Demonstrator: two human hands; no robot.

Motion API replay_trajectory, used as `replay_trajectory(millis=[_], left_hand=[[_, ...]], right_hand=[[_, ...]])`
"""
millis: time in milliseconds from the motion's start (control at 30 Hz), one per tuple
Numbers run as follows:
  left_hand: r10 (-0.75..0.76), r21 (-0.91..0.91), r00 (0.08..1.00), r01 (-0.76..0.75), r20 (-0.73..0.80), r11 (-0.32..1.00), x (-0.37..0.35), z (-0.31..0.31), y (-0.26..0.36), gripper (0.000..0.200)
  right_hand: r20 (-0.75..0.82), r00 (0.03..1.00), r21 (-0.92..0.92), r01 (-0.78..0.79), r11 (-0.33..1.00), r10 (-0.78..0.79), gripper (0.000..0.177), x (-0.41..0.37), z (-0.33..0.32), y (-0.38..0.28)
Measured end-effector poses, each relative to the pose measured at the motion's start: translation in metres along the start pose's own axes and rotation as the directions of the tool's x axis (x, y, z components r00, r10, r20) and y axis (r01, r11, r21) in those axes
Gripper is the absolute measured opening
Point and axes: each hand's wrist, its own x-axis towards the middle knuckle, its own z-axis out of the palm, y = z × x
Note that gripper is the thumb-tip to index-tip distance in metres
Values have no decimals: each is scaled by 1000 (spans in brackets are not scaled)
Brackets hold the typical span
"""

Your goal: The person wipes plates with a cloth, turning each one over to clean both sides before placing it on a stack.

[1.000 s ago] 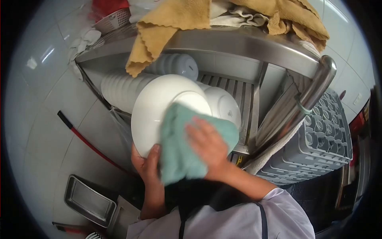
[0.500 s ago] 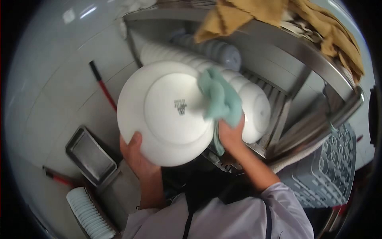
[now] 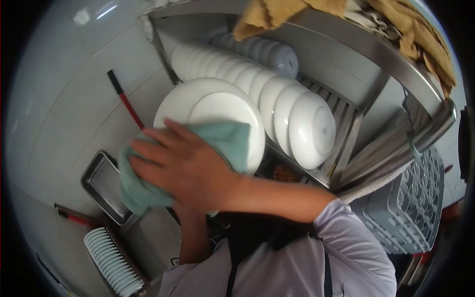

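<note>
A round white plate (image 3: 222, 106) faces me with its underside and raised foot ring. My right hand (image 3: 190, 166) lies across its lower left part, fingers spread over a pale green cloth (image 3: 230, 141) and pressing it onto the plate. The cloth hangs past the plate's left edge. Behind the right hand, my left hand (image 3: 192, 213) supports the plate from below. Its fingers are covered by the cloth and the right hand, so only the wrist area shows. The printed mark on the plate's underside is hidden.
Bowls or deep plates (image 3: 311, 128) stand in a row on a slatted metal rack (image 3: 346, 148) at right. Mustard cloths (image 3: 282, 17) drape over the shelf above. A grey plastic crate (image 3: 396, 208), metal tray (image 3: 106, 185) and stacked white dishes (image 3: 111, 262) are lower down.
My right hand has swept the cloth from the plate's right side to its lower left, now crossing over my left hand. The cloth has spread out flatter.
</note>
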Motion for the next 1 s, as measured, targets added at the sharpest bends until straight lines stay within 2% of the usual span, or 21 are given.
replay_trajectory(millis=[100, 167, 233, 267, 300, 333, 367, 400, 433, 467, 533, 567, 633, 667, 733, 800, 833, 867, 933, 967, 1000], left_hand=[[281, 116, 953, -294, 113, 949, -13, -15, -19, 46], [242, 143, 969, -233, -49, 962, -15, -46, -20, 50], [511, 443, 860, -459, 3, 770, -9, -52, -12, 54], [682, 600, 705, -635, 193, 487, -2, -64, -11, 55], [722, 570, 665, -673, 188, 471, 5, -70, -10, 53], [760, 542, 623, -709, 182, 451, 12, -77, -9, 52], [673, 336, 739, -628, -25, 702, 18, -78, -3, 49], [589, 217, 798, -558, -123, 801, 22, -78, 2, 48], [494, 78, 842, -490, -218, 868, 26, -78, 6, 47], [481, 84, 841, -476, -249, 875, 28, -78, 10, 47], [433, 71, 859, -431, -273, 900, 28, -83, 7, 51], [396, 56, 882, -395, -257, 917, 26, -91, 3, 54], [622, 409, 783, -559, -26, 721, 22, -112, -11, 61], [737, 650, 619, -683, 272, 334, 20, -128, -25, 65], [732, 671, 374, -725, 569, -152, 20, -142, -51, 72], [662, 586, 716, -640, 222, 497, 14, -165, -87, 70], [423, 365, 889, -458, 176, 810, 6, -176, -95, 63], [148, 113, 982, -161, 115, 980, -1, -182, -101, 57], [-67, 24, 963, 63, 262, 998, -4, -144, -95, 54], [-211, 77, 939, 197, 271, 977, -4, -129, -87, 57], [-354, 275, 904, 286, 240, 918, -3, -118, -76, 59]], right_hand=[[26, 996, -48, -86, 995, 88, 36, 31, -17, 49], [-102, 972, -38, -218, 975, 213, 39, 29, -28, 78], [-318, 876, 9, -379, 925, 362, 47, 4, -30, 104], [-308, 806, 145, -485, 863, 505, 50, -16, -30, 101], [-278, 724, 278, -568, 774, 631, 52, -38, -26, 91], [-332, 718, 254, -556, 791, 612, 57, -65, -14, 80], [-385, 712, 229, -543, 808, 588, 63, -89, -2, 67], [-334, 717, 259, -554, 791, 611, 69, -106, 1, 53], [-234, 713, 382, -557, 737, 661, 60, -118, 2, 48], [-195, 640, 456, -612, 647, 743, 55, -126, -2, 50], [-89, 492, 578, -682, 447, 866, 46, -127, -25, 60], [77, 316, 792, -596, 135, 946, 47, -118, -42, 67], [184, 267, 856, -517, -20, 946, 59, -104, -58, 77], [246, 254, 876, -472, -102, 935, 65, -100, -59, 80], [315, 305, 824, -558, -100, 899, 83, -128, -58, 87], [393, 392, 774, -629, -69, 832, 71, -146, -74, 77], [423, 338, 750, -651, -116, 841, 71, -149, -83, 67], [452, 282, 725, -669, -164, 846, 73, -150, -93, 57], [450, 193, 696, -687, -207, 872, 82, -154, -107, 41], [404, 308, 680, -731, -57, 861, 78, -156, -111, 35], [352, 419, 658, -747, 97, 837, 75, -157, -116, 30]])
